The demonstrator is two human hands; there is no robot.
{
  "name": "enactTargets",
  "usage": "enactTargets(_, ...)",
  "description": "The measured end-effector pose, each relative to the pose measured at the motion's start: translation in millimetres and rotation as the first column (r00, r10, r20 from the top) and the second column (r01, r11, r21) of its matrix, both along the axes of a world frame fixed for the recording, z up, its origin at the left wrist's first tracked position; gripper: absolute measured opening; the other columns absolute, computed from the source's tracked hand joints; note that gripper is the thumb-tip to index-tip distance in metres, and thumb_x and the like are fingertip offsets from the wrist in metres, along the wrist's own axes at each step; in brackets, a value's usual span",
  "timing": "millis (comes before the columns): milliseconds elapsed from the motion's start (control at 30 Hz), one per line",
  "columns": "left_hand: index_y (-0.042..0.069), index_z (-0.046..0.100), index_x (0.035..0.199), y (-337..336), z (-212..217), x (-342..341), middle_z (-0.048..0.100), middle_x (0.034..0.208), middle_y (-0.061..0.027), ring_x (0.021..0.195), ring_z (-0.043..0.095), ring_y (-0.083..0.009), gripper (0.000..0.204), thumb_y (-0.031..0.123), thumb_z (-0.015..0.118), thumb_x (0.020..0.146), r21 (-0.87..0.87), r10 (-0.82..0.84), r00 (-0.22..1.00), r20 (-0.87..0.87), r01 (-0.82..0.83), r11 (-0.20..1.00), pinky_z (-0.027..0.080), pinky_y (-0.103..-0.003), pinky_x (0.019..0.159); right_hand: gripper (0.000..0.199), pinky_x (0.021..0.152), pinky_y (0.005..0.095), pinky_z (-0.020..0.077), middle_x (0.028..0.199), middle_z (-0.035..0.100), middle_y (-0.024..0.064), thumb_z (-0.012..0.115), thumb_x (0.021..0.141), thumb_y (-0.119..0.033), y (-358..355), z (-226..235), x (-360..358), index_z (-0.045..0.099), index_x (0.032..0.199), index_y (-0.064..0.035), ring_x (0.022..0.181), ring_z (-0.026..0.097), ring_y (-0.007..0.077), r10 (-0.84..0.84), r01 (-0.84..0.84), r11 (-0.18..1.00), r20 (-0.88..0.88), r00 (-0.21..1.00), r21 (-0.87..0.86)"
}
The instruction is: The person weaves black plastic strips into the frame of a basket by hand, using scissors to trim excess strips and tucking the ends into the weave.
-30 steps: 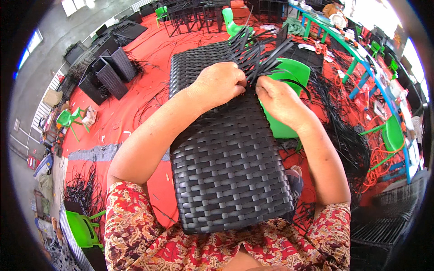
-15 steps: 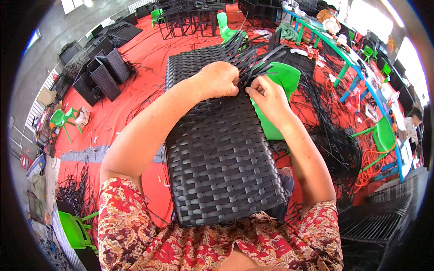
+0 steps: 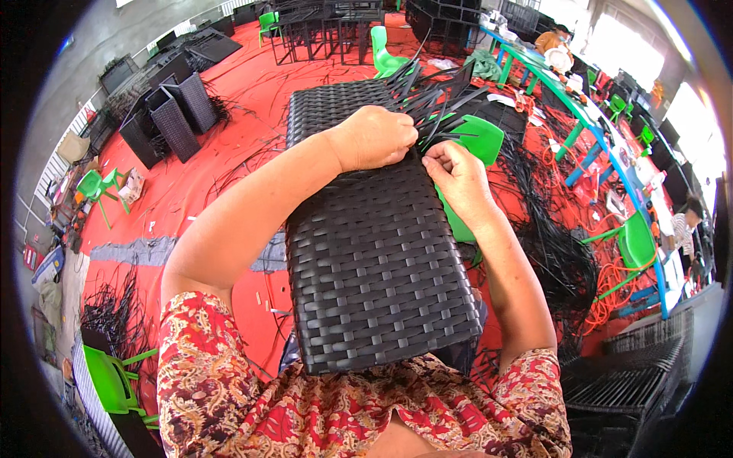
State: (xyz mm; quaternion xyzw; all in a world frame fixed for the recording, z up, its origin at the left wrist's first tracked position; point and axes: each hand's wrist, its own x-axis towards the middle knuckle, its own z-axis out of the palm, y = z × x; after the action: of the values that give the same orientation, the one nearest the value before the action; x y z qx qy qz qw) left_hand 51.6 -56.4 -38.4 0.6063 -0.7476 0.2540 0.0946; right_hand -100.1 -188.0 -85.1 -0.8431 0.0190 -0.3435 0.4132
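A black woven wicker panel (image 3: 378,267) lies in front of me, its near end against my body. Loose flat black plastic strips (image 3: 439,99) fan out from its far right edge. My left hand (image 3: 376,137) is closed at that edge, its fingers curled around the base of the strips; the exact strip in its grip is hidden. Just to the right, my right hand (image 3: 458,174) is pinched closed against the panel's side edge, thumb and forefinger together on a strip end that is hardly visible.
A green chair (image 3: 479,139) stands right behind the panel, beside a heap of black strips (image 3: 553,244). Woven black boxes (image 3: 172,122) stand at the left on the red floor covering (image 3: 244,137). A long table (image 3: 565,91) runs along the right, with people near it.
My left hand has shifted slightly right along the panel's edge, closer to my right hand. My right hand sits slightly lower in view. The panel appears a little shifted with the head's movement.
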Motion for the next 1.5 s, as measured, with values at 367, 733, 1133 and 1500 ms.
enactTargets(367, 0.008, 0.063, 0.082, 28, -6, 6, 0.054, 0.083, -0.0064, 0.085, 0.055, -0.0238, 0.011, 0.010, 0.065, 0.072, 0.032, 0.116, 0.922, -0.368, -0.112, 0.993, 0.045, -0.033, 0.076, 0.009, 0.066, 0.0232, 0.0447, 0.079, 0.059, 0.0016, 0.061, 0.081, -0.001, -14, 16, -6, 0.063, 0.089, -0.0010, 0.071, 0.054, 0.0084, 0.110, -0.116, 0.993, -0.144, 0.983, -0.033)
enactTargets(733, 0.008, 0.061, 0.089, 20, -3, -7, 0.056, 0.085, -0.0077, 0.086, 0.056, -0.0248, 0.016, 0.010, 0.063, 0.073, 0.141, 0.232, 0.801, -0.552, -0.185, 0.973, 0.045, -0.033, 0.078, 0.007, 0.066, 0.0221, 0.0454, 0.078, 0.059, -0.0014, 0.061, 0.084, -0.004, -28, 3, 1, 0.063, 0.089, 0.0003, 0.072, 0.056, 0.0060, 0.248, -0.227, 0.958, -0.104, 0.963, 0.177)
enactTargets(1133, 0.007, 0.066, 0.083, 19, -17, -8, 0.056, 0.079, -0.0081, 0.081, 0.056, -0.0242, 0.012, 0.009, 0.063, 0.071, -0.061, 0.125, 0.882, -0.454, -0.171, 0.983, 0.046, -0.033, 0.075, 0.006, 0.068, 0.0228, 0.0439, 0.081, 0.058, -0.0007, 0.059, 0.081, 0.001, -35, 14, 8, 0.061, 0.087, -0.0016, 0.076, 0.053, 0.0070, 0.263, -0.271, 0.961, -0.118, 0.957, -0.054)
enactTargets(1500, 0.006, 0.062, 0.079, -5, 1, -5, 0.055, 0.077, -0.0090, 0.079, 0.054, -0.0291, 0.021, 0.026, 0.057, 0.081, -0.025, -0.118, 0.975, -0.188, 0.116, 0.993, 0.045, -0.039, 0.071, 0.012, 0.069, 0.0283, 0.0485, 0.082, 0.064, 0.0069, 0.059, 0.081, -0.010, -31, 0, -3, 0.064, 0.089, -0.0022, 0.077, 0.061, 0.0149, 0.055, -0.049, 0.998, -0.266, 0.962, 0.027)
